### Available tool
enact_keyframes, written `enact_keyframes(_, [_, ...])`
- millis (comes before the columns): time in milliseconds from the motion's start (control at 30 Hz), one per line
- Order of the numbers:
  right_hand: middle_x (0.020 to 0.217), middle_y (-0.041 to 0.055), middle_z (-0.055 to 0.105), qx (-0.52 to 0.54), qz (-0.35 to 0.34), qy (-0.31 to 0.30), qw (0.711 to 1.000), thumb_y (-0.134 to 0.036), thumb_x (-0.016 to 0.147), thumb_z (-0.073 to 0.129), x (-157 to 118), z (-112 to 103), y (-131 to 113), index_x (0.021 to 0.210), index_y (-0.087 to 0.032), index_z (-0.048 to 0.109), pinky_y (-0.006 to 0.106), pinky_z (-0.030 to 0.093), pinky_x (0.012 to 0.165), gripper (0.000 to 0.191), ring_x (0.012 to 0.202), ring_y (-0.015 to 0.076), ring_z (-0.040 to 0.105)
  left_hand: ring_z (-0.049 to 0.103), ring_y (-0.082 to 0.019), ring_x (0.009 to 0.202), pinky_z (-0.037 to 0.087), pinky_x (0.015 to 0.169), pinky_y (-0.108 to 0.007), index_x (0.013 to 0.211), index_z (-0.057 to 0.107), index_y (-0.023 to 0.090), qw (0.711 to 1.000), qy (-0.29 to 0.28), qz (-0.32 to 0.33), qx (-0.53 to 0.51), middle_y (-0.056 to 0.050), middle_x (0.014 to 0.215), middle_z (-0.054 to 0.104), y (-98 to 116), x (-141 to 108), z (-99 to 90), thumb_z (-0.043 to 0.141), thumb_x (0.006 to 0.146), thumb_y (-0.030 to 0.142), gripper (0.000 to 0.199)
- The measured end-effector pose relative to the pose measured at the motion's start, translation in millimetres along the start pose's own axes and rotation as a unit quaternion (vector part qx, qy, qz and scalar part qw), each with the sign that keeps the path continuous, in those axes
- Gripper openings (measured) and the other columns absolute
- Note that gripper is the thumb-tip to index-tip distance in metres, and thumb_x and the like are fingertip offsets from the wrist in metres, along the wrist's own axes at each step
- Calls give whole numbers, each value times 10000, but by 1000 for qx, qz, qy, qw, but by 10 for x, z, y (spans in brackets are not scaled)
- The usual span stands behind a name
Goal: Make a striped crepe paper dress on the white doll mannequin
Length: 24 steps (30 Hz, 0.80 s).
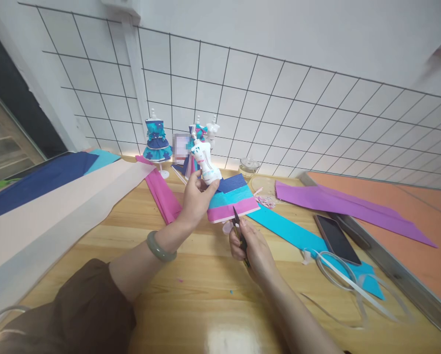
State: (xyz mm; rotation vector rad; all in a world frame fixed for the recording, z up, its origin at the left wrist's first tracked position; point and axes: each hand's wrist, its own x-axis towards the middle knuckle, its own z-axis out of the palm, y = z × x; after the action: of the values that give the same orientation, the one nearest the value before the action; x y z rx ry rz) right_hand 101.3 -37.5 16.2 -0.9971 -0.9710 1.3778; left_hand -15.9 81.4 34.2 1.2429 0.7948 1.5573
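Note:
My left hand (198, 199) is closed round the lower part of a small white mannequin (205, 164), held up above the table. Beside it, a layered paper piece (232, 197) in dark blue, turquoise and pink hangs over the wood, its upper left part meeting the mannequin and my fingers. In my right hand (252, 246) are dark scissors (236, 223), their blades pointing up at the pink layer's lower edge. Whether the blades touch the paper I cannot tell.
Dressed mannequin (156, 142) stands at the back left, with others behind the held one. Turquoise strip (290, 228), phone (337, 239), ribbon loops (338, 270) and purple paper (346, 206) lie right. Pink paper (163, 194) and large sheets (65, 211) lie left; glass jar (249, 167) at back.

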Motion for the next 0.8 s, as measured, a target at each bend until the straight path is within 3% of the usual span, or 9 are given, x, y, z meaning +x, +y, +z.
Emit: enact_keyframes(800, [505,-103,335,-8,-1,10,1000,-528,833,513,5,-24,8,682,-205,374,179,122,355,382,347,20,190,632,-171,838,497,753,-293,1134,495,180,1000,7,3,19,-67,949,657,-43,-36,11,685,716,363,495])
